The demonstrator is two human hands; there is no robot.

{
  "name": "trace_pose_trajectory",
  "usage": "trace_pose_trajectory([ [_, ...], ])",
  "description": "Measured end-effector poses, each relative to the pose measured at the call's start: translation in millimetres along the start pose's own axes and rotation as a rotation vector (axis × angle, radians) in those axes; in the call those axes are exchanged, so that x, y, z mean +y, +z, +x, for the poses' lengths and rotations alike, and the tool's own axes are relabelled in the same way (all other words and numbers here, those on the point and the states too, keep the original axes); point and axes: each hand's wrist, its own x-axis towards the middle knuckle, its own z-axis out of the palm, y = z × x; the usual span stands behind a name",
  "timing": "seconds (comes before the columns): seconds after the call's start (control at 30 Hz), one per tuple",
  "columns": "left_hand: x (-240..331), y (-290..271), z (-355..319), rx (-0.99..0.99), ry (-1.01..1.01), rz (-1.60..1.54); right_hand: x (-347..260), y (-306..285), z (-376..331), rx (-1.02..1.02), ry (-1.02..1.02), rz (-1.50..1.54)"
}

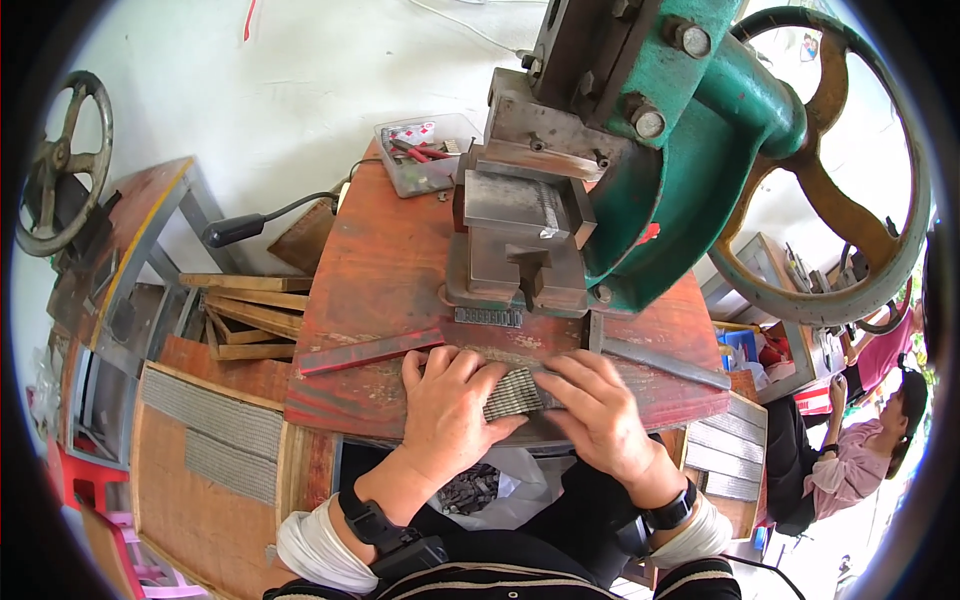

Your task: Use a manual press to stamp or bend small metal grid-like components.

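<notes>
A compact block of small ridged metal pieces (512,393) sits at the front of the worn red table, between my two hands. My left hand (448,402) is closed on its left end, with the thumb along the near side and bent fingers on the far side. My right hand (598,412), slightly blurred, pinches the right end, where a dark edge shows between finger and thumb. Just beyond lies a dark row of linked metal pieces (488,317), at the base of a green hand press (690,200) with a steel die block (515,262).
A red bar (372,352) lies left of my hands, a flat metal bar (665,362) right. Behind stands a clear plastic box (425,178) with tools. Trays of metal strips (215,425) flank the table; a white bag (515,490) of dark pieces hangs below. Another person (860,455) sits at right.
</notes>
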Motion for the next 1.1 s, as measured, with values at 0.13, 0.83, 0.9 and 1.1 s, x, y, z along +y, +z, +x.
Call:
trace_pose_trajectory([
  [0.13,-1,-2,0,-0.04,-0.009,-0.005,9,13,8,-0.152,0.05,0.188],
  [0.83,-21,-16,-11,-0.041,-0.071,-0.046,-50,38,9,-0.24,0.085,-0.55],
  [0.9,-21,-16,-11,-0.043,-0.073,-0.057,-45,36,5,-0.224,0.076,-0.571],
  [1.1,-19,-19,-12,-0.062,-0.083,-0.094,-41,25,-6,-0.207,0.15,-0.724],
])
